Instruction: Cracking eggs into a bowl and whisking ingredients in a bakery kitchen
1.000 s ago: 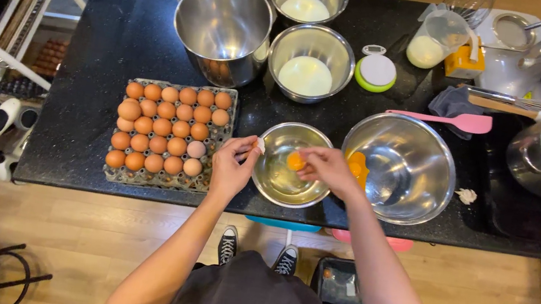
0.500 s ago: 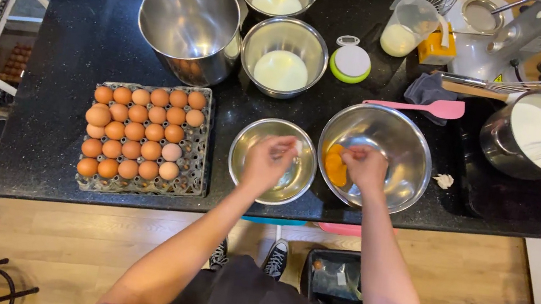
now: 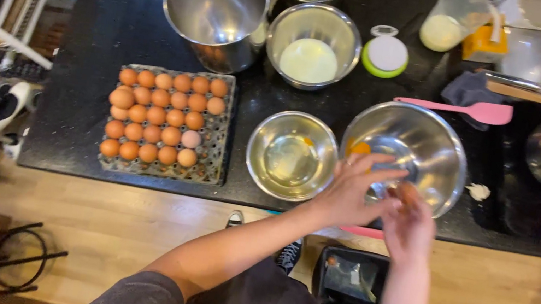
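— Where, the hands?
— Both at the near rim of the large round shiny steel bowl (image 3: 404,154), right of centre; left hand (image 3: 349,196) with fingers spread, reaching over the rim toward the orange yolks (image 3: 359,147) at the bowl's left inner wall; right hand (image 3: 408,223) just beside, loosely cupped (holding something or not, cannot tell).
— Nearer the yolks?
— Left hand, just near of them.
— Around?
— Smaller round steel bowl (image 3: 291,155) with clear egg white, just left; grey pulp tray of smooth brown eggs (image 3: 165,118) further left; pink spatula (image 3: 466,110) beyond, long axis left to right.
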